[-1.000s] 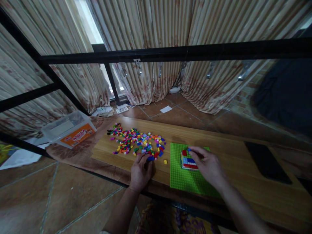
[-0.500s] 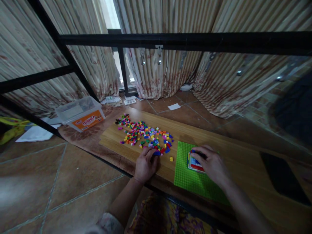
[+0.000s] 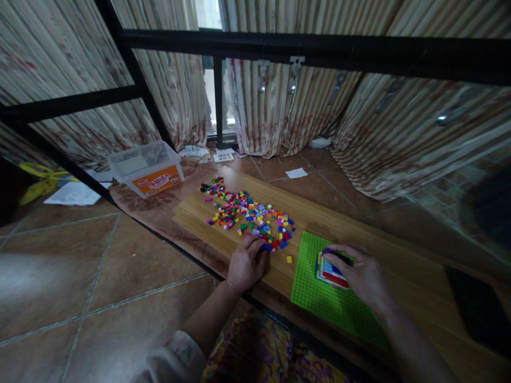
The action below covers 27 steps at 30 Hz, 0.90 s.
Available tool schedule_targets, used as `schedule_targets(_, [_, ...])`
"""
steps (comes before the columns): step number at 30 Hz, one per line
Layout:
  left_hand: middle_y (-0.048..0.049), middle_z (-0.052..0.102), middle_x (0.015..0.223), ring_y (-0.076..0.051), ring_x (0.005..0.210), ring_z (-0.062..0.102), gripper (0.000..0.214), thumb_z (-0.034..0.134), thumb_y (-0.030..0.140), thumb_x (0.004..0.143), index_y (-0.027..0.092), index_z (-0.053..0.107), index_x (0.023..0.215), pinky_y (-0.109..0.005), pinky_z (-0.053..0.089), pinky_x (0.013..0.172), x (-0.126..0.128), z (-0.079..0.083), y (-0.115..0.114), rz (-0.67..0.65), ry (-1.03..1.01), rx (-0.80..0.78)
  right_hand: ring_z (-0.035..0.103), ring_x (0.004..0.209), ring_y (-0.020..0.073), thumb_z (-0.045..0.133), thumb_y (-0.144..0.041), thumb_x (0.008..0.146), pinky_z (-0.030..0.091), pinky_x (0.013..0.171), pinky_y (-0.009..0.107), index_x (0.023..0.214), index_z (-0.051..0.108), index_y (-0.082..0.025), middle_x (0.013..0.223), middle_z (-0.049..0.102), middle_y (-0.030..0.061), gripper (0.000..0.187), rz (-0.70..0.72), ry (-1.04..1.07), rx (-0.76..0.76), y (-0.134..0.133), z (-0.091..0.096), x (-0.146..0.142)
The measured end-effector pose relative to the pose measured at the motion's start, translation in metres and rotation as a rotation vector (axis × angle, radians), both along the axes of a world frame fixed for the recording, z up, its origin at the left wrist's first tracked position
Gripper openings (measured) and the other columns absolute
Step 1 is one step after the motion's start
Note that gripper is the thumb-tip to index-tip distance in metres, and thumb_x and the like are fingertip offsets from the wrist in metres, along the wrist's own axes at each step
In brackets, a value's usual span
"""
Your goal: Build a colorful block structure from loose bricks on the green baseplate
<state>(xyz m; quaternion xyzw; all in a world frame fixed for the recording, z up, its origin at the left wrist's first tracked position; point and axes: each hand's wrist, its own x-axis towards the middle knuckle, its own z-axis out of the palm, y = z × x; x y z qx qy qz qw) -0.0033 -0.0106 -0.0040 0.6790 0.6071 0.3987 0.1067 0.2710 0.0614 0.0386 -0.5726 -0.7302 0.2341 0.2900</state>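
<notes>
My left hand (image 3: 247,264) is pinched around a blue toy brick (image 3: 265,247) at the near edge of a pile of small colourful bricks (image 3: 235,205). A single yellow brick (image 3: 289,259) lies to the right of it. On the green studded baseplate (image 3: 305,284) stands a low, square build of stacked bricks (image 3: 333,275), with red, blue, white and yellow showing. My right hand (image 3: 361,274) bends over this build, thumb and index finger closed together at its far corner. The fingers hide whatever may be between them.
A wooden board (image 3: 199,213) carries the bricks and baseplate, with a dark flat object (image 3: 477,308) at its right. A clear plastic box (image 3: 147,167) with an orange label stands at the left. Black metal bars (image 3: 279,45) cross in front of striped curtains (image 3: 275,117).
The camera view has shifted, so the whole scene sits further right. Both hands stay at about the same places, left by the pile and right on the build.
</notes>
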Motion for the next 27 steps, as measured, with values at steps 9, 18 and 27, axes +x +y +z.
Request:
schedule_targets(9, [-0.0081, 0.060, 0.117, -0.020, 0.108, 0.058, 0.026, 0.052, 0.019, 0.087, 0.021, 0.059, 0.112, -0.035, 0.051, 0.094, 0.0012, 0.0015, -0.0003, 0.002, -0.002, -0.013, 0.068, 0.075, 0.0203, 0.064, -0.058, 0.072, 0.053, 0.070, 0.034, 0.093, 0.072, -0.022, 0.094, 0.073, 0.0050, 0.043, 0.027, 0.032, -0.169, 0.0044, 0.0046, 0.0012])
schedule_targets(18, [-0.0077, 0.060, 0.116, -0.020, 0.107, 0.057, 0.026, 0.052, 0.019, 0.087, 0.022, 0.058, 0.113, -0.036, 0.051, 0.094, 0.0003, 0.0008, -0.0002, -0.007, -0.014, -0.008, 0.068, 0.076, 0.0202, 0.065, -0.057, 0.072, 0.054, 0.073, 0.033, 0.094, 0.072, -0.022, 0.091, 0.073, 0.0040, 0.041, 0.067, 0.045, -0.158, 0.0064, 0.0010, 0.0016])
schedule_targets(27, [-0.0083, 0.058, 0.119, -0.021, 0.112, 0.056, 0.032, 0.053, 0.017, 0.085, 0.022, 0.056, 0.117, -0.038, 0.051, 0.097, -0.0013, 0.0008, -0.0012, -0.024, -0.024, 0.004, 0.066, 0.092, 0.0225, 0.061, -0.058, 0.076, 0.052, 0.085, 0.037, 0.096, 0.071, -0.024, 0.103, 0.070, 0.0056, 0.041, 0.090, 0.042, -0.018, 0.0000, -0.0034, 0.0015])
